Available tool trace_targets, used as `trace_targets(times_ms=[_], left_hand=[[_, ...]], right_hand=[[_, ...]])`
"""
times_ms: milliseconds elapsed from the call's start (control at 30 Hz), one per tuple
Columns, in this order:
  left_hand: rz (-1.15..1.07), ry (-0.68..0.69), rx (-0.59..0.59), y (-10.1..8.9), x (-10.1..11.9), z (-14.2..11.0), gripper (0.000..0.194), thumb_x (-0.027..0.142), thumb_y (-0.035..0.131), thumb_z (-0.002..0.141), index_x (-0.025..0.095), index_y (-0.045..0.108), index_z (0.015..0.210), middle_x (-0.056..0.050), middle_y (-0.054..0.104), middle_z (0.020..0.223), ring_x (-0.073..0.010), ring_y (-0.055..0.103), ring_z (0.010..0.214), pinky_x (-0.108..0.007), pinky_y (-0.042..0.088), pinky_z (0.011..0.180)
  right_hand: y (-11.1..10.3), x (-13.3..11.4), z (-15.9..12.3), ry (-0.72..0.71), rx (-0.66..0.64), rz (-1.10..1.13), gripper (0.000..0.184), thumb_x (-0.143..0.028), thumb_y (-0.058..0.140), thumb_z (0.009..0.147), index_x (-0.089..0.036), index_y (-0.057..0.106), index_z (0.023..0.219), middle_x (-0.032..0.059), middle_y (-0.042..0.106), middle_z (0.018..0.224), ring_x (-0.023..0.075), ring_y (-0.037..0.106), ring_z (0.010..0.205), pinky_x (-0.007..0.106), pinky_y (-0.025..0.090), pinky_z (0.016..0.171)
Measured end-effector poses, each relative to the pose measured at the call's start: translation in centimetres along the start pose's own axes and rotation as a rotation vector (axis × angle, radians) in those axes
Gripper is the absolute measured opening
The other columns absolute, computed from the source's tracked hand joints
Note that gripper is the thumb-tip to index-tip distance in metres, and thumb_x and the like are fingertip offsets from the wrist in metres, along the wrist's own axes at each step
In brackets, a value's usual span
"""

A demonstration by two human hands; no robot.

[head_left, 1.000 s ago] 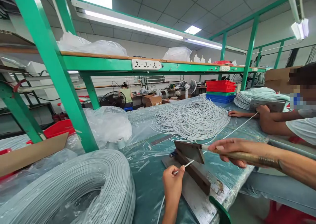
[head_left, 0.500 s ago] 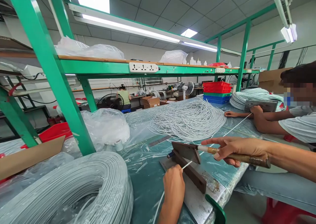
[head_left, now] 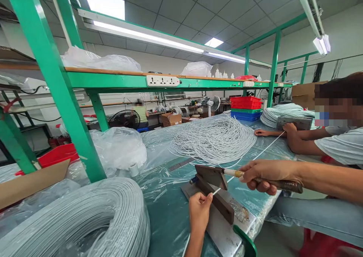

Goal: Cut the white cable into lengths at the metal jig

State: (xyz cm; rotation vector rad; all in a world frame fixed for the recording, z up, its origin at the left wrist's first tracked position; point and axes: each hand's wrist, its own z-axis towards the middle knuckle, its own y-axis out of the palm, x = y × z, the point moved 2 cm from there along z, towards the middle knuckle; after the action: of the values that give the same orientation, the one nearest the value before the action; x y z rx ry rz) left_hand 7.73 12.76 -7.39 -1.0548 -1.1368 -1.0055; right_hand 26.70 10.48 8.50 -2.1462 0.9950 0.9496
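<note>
My left hand is closed in a pinch on a thin white cable, close to the near side of a metal lever cutter. The cable passes under the cutter's raised blade and stretches on toward a co-worker's hand at the far right. My right hand is wrapped round the cutter's handle, which has a worn, brownish grip. At lower left lies a large coil of white cable.
A loose heap of cut cables lies mid-table. Beyond it stand stacked red, green and blue trays. A co-worker sits at right beside another cable coil. A green shelf post rises at left, near plastic bags.
My right hand's fingers, earlier stretched out along the handle, have curled round it. My left hand still pinches the cable. The blade stays raised, and the view has shifted slightly.
</note>
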Motion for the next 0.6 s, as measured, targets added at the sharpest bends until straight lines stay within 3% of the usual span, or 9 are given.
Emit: trace_targets(times_ms=[100, 233, 400, 600], left_hand=[[-0.026, 0.002, 0.010, 0.1, -0.1, 0.0, 0.052, 0.068, 0.060, 0.050, 0.022, 0.036, 0.043, 0.008, 0.026, 0.043, -0.0076, 0.022, 0.046, -0.025, 0.018, 0.049], [-0.068, -0.011, 0.002, 0.1, 0.1, 0.0, 0.056, 0.071, 0.062, 0.046, 0.022, 0.034, 0.042, 0.009, 0.026, 0.042, -0.0068, 0.022, 0.045, -0.024, 0.017, 0.048], [-0.137, -0.045, -0.003, 0.1, 0.5, -0.1, 0.059, 0.072, 0.065, 0.039, 0.022, 0.035, 0.040, 0.009, 0.024, 0.040, -0.0057, 0.020, 0.045, -0.023, 0.015, 0.047], [-0.151, -0.052, 0.003, 0.2, 0.4, -0.1, 0.061, 0.074, 0.065, 0.036, 0.022, 0.033, 0.039, 0.010, 0.023, 0.040, -0.0052, 0.019, 0.044, -0.023, 0.014, 0.047]], right_hand=[[0.0, 1.0, 0.2, 0.046, -0.011, -0.007, 0.001, -0.016, 0.045, 0.080, -0.015, 0.045, 0.080, -0.0069, 0.038, 0.047, 0.0016, 0.026, 0.031, 0.009, 0.023, 0.027], [0.4, 2.5, 0.3, 0.056, -0.027, 0.039, 0.012, -0.018, 0.051, 0.071, -0.018, 0.047, 0.083, -0.0090, 0.034, 0.044, 0.0026, 0.023, 0.030, 0.009, 0.020, 0.026], [0.8, 3.8, 0.6, 0.042, 0.003, 0.024, 0.018, -0.023, 0.056, 0.063, -0.021, 0.042, 0.074, -0.0092, 0.034, 0.039, 0.0033, 0.022, 0.029, 0.011, 0.020, 0.025], [1.9, 4.7, -0.1, -0.029, 0.096, -0.132, 0.023, -0.021, 0.057, 0.064, -0.021, 0.039, 0.078, -0.0110, 0.036, 0.039, 0.0040, 0.023, 0.030, 0.013, 0.023, 0.027]])
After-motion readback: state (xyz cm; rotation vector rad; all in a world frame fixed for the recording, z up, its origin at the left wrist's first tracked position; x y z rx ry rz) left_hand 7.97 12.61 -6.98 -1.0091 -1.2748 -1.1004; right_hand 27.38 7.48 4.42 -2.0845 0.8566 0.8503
